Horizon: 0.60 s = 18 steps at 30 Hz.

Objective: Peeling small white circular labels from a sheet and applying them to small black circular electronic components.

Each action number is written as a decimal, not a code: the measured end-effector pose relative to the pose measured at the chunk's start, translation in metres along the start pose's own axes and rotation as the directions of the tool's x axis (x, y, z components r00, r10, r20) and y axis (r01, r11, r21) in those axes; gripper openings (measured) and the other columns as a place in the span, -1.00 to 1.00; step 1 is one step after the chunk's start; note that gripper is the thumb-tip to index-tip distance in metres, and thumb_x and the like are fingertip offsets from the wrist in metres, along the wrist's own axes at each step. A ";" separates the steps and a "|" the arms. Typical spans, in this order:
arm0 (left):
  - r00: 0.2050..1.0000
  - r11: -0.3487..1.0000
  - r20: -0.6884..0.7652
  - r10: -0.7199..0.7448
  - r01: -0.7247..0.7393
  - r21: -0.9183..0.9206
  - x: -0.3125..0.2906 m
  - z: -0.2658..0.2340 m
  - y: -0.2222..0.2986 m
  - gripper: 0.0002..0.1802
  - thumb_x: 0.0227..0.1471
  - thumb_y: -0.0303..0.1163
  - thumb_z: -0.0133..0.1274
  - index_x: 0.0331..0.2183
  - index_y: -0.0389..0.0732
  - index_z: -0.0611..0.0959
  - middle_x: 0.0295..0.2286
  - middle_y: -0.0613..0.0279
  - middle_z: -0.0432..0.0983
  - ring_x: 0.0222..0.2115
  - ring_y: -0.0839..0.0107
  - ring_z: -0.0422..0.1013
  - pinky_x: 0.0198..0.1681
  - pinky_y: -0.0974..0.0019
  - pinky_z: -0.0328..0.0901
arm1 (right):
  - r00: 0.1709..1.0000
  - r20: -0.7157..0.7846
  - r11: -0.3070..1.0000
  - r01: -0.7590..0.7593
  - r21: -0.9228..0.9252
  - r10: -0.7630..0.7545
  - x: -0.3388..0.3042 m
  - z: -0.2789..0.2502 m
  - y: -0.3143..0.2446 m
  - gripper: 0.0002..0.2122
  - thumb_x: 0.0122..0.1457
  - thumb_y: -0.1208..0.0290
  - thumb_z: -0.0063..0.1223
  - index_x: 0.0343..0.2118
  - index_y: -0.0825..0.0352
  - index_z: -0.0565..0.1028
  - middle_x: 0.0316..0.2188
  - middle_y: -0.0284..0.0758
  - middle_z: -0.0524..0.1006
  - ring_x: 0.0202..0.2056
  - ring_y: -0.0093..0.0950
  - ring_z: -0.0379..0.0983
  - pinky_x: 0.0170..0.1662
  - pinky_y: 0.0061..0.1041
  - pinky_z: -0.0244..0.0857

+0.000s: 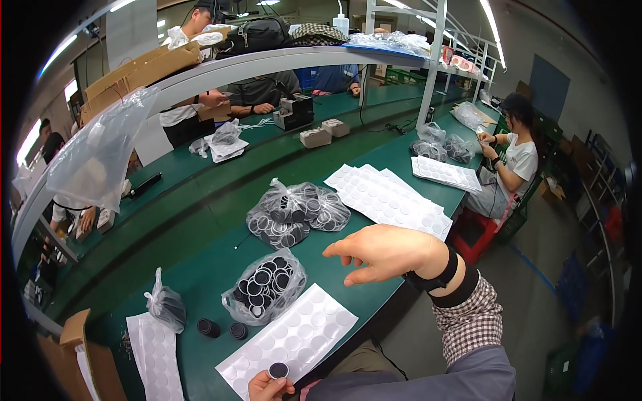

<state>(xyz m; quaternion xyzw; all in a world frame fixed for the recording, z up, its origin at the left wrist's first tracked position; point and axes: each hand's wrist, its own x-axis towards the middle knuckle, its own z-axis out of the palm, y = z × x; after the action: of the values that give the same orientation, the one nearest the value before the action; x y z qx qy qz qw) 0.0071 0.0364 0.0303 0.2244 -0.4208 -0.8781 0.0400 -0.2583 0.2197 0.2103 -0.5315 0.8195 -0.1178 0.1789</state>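
At the bottom edge, my left hand (267,389) pinches a small round black disc with a pale rim (278,371), held over the near end of a white sheet of round stickers (287,341). My right hand (388,252), with a dark strap at its wrist, hovers above the table's near edge. Its fingers reach out to the left with nothing in them. Between the hands and the far side lies an opened clear bag (266,284) full of similar black rimmed discs. Two short stacks of black discs, a left stack (208,327) and a right stack (238,331), stand beside that bag.
Tied bags of rimmed discs (294,214) and spread sticker sheets (388,197) sit farther back on the green table. At left are a knotted bag (166,307), another sticker sheet (154,354) and a cardboard box (80,354). A co-worker (518,147) sits at the right; others work across.
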 end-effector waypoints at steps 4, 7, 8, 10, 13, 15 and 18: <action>0.999 1.000 0.018 0.027 -0.027 -0.001 -0.008 0.000 0.002 -0.92 -0.13 -0.52 0.04 -0.47 -0.28 0.50 -0.59 0.23 0.45 -0.64 0.49 0.35 -0.53 0.48 0.28 | 0.998 0.023 0.998 0.055 -0.014 -0.055 0.008 0.015 -0.007 -0.52 -0.08 0.30 0.06 -0.07 0.37 0.27 -0.34 -0.18 0.45 -0.35 -0.30 0.43 -0.31 -0.41 0.29; 0.999 0.999 0.041 -0.033 0.033 0.005 0.004 0.002 -0.002 -0.91 -0.14 -0.53 0.04 -0.45 -0.29 0.51 -0.57 0.23 0.46 -0.63 0.49 0.36 -0.53 0.48 0.29 | 0.985 0.093 0.988 0.144 0.056 -0.148 0.021 0.055 0.001 -0.49 -0.07 0.29 0.06 -0.03 0.36 0.24 -0.33 -0.18 0.45 -0.35 -0.30 0.43 -0.31 -0.41 0.30; 0.999 0.999 0.038 -0.031 0.031 0.011 0.002 0.003 -0.002 -0.91 -0.14 -0.54 0.03 -0.45 -0.29 0.51 -0.56 0.23 0.46 -0.63 0.49 0.37 -0.52 0.48 0.30 | 0.978 0.121 0.976 0.152 0.156 -0.172 0.025 0.065 -0.005 -0.46 -0.07 0.29 0.06 0.00 0.36 0.20 -0.33 -0.18 0.45 -0.36 -0.30 0.44 -0.32 -0.42 0.30; 0.999 0.999 0.041 -0.022 0.021 0.026 0.000 0.001 -0.004 -0.90 -0.14 -0.55 0.03 -0.44 -0.29 0.51 -0.55 0.23 0.47 -0.62 0.49 0.37 -0.52 0.47 0.30 | 0.966 0.149 0.924 0.148 0.354 -0.212 0.033 0.094 -0.016 -0.40 -0.07 0.29 0.07 0.05 0.37 0.12 -0.34 -0.17 0.46 -0.38 -0.31 0.44 -0.34 -0.45 0.31; 0.999 0.998 0.045 -0.010 0.008 0.057 -0.001 -0.004 -0.009 -0.89 -0.14 -0.56 0.02 -0.42 -0.30 0.51 -0.53 0.22 0.47 -0.61 0.50 0.38 -0.52 0.47 0.31 | 0.961 0.154 0.813 0.100 0.574 -0.227 0.048 0.149 -0.026 -0.36 -0.05 0.30 0.09 0.07 0.39 0.06 -0.39 -0.18 0.47 -0.42 -0.41 0.45 -0.38 -0.54 0.30; 0.999 0.997 0.041 0.015 -0.018 0.069 -0.001 -0.005 -0.011 -0.88 -0.13 -0.57 0.02 -0.41 -0.30 0.52 -0.52 0.23 0.47 -0.60 0.50 0.39 -0.52 0.47 0.31 | 0.960 0.142 0.691 0.068 0.720 -0.243 0.055 0.192 -0.030 -0.37 -0.06 0.29 0.09 0.05 0.42 0.09 -0.46 -0.22 0.47 -0.48 -0.43 0.43 -0.44 -0.53 0.29; 0.999 0.997 0.028 0.028 -0.030 0.070 -0.002 -0.006 -0.013 -0.87 -0.13 -0.57 0.02 -0.40 -0.31 0.52 -0.52 0.23 0.47 -0.60 0.51 0.39 -0.52 0.48 0.31 | 0.953 0.167 0.468 -0.030 0.883 -0.253 0.060 0.222 -0.036 -0.40 -0.06 0.33 0.10 0.02 0.45 0.12 -0.55 -0.28 0.47 -0.58 -0.49 0.39 -0.53 -0.55 0.26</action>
<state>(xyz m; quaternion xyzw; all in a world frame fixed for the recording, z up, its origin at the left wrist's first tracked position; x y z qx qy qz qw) 0.0128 0.0410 0.0181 0.2076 -0.4553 -0.8649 0.0393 -0.1577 0.1490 0.0126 -0.4283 0.5729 -0.4569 0.5288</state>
